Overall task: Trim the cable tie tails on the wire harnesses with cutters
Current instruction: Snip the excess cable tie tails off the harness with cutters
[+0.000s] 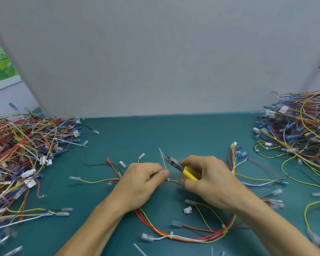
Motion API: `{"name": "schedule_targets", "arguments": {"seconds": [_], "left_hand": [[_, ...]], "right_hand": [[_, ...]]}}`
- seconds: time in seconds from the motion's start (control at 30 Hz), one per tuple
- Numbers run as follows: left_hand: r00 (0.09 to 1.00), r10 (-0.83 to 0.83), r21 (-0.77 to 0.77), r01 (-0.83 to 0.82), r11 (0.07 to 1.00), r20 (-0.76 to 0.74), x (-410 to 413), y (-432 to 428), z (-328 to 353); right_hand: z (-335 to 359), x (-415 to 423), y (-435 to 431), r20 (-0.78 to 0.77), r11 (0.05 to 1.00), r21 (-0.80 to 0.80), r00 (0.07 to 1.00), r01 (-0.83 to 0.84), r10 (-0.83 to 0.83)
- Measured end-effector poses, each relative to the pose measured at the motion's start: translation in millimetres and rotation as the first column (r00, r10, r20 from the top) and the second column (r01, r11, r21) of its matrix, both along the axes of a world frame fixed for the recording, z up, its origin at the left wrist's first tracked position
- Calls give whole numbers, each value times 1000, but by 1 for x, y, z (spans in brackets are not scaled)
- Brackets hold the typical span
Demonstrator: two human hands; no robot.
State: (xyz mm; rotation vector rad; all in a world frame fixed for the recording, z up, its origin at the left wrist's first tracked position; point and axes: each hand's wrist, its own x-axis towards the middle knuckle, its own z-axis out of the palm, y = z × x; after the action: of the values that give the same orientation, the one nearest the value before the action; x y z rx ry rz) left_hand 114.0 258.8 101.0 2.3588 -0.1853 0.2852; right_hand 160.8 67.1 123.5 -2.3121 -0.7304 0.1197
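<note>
A wire harness [192,236] of red, yellow and white wires loops across the green mat in front of me. My left hand [142,183] pinches the harness at a white cable tie whose long tail [162,157] sticks up. My right hand [209,180] grips yellow-handled cutters [185,169], and also touches the wires below. The dark jaws of the cutters point left, close to the tail's base; whether they touch it I cannot tell. Two trimmed white ties sit on the harness's lower loop.
A big pile of harnesses with long tie tails [20,154] lies at the left. Another pile [299,130] fills the right. A grey wall panel [155,61] closes the back. Cut tie scraps [139,250] lie near the front edge.
</note>
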Motion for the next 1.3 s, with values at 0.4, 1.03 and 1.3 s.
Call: {"name": "schedule_targets", "arguments": {"seconds": [0.4,1.03,1.3], "left_hand": [[984,10,-52,-20,998,-180,4,5,2],[994,-10,28,13,1000,-109,3,3,1],[996,-11,66,17,998,-90,3,1,2]], "right_hand": [[30,0,-21,235,846,-526,943,-82,238],[24,-4,-12,284,788,-615,925,-26,252],[24,-6,-9,297,761,-648,911,-28,286]]}}
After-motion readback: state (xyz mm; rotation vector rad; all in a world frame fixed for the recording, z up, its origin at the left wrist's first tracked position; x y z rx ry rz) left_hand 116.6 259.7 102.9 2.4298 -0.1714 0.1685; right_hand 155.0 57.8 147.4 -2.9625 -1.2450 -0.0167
